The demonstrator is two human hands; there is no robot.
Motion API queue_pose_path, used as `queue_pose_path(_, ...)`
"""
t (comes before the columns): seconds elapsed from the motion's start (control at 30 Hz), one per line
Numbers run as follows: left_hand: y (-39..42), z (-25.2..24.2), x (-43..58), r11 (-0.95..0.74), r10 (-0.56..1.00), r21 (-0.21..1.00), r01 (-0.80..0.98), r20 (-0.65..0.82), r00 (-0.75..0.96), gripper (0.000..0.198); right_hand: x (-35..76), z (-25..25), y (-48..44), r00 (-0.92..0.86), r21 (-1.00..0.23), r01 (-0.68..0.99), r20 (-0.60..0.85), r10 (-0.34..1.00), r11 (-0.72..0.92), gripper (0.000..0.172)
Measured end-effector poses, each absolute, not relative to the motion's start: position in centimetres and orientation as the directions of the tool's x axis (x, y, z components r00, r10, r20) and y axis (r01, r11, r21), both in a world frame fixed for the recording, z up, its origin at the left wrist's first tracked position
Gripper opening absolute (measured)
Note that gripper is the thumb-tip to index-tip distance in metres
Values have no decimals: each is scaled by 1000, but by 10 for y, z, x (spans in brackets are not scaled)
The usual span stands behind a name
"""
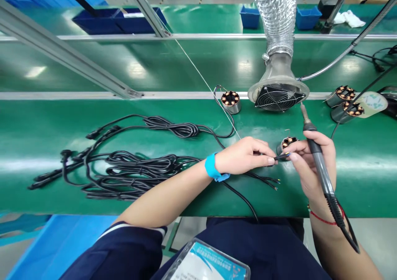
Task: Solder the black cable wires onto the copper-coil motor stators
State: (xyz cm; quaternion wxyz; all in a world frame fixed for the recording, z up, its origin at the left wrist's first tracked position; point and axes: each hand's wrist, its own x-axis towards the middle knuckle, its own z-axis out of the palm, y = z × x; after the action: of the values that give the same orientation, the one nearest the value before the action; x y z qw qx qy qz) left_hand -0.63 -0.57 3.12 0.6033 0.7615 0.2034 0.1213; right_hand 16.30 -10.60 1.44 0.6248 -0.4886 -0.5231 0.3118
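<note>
My left hand (pixel 248 156), with a blue band at the wrist, pinches the end of a black cable (pixel 281 156). Thumb and forefinger of my right hand (pixel 313 164) are at the cable's wire tips. A soldering iron (pixel 319 164) also rests in my right hand, its tip pointing up and away. Just behind the fingertips stands a motor stator (pixel 288 142) with copper windings, partly hidden by my right hand. Bundled black cables (pixel 142 168) lie to the left, and several bare wire ends (pixel 274 183) show below my left hand.
A fume extractor (pixel 279 94) with a grille hangs over the bench at centre right. One stator (pixel 231 102) sits left of it, wired to a cable; two more (pixel 347 110) stand at the right beside a pale round container (pixel 374 103). Metal rails cross the green bench (pixel 46 139).
</note>
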Motion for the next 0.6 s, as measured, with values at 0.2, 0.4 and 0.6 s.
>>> queue_pose_path(0.2, -15, 23, 3, 126, 610, 992, 14, -89, 788, 24, 165, 10, -105, 268, -955, 86, 296, 917, 283, 48)
queue_pose_path(0.4, -20, 18, 13, 167, 639, 982, -92, -37, 768, 26, 163, 10, -104, 261, -937, 178, 338, 904, 299, 51)
queue_pose_path(0.6, -19, 23, 16, 122, 624, 990, -70, -22, 781, 21, 165, 6, -105, 239, -909, 240, 395, 887, 340, 52)
